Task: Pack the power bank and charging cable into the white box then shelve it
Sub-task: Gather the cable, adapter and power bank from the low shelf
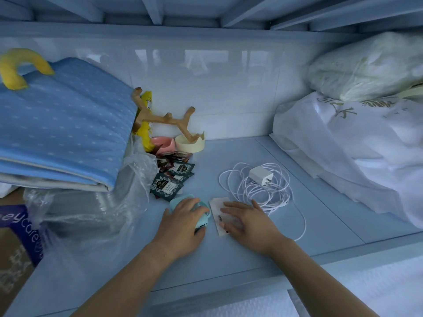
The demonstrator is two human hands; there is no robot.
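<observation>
On the smooth pale shelf point(229, 154), the left hand point(183, 221) curls over a rounded teal power bank point(202, 222), fingers wrapped across its top. Just beside it, the right hand point(246, 221) lies flat, fingers straight, pressing on the flat white box point(217, 208). Behind that hand, the thin white cable point(233, 179) lies in loose coils round a boxy charger plug point(261, 176). Glossy dark sachets point(174, 179) are fanned out near the left hand.

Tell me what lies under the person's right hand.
A flat white box with dark print lies under the right hand. Only its left part shows; the palm and fingers cover the rest.
</observation>
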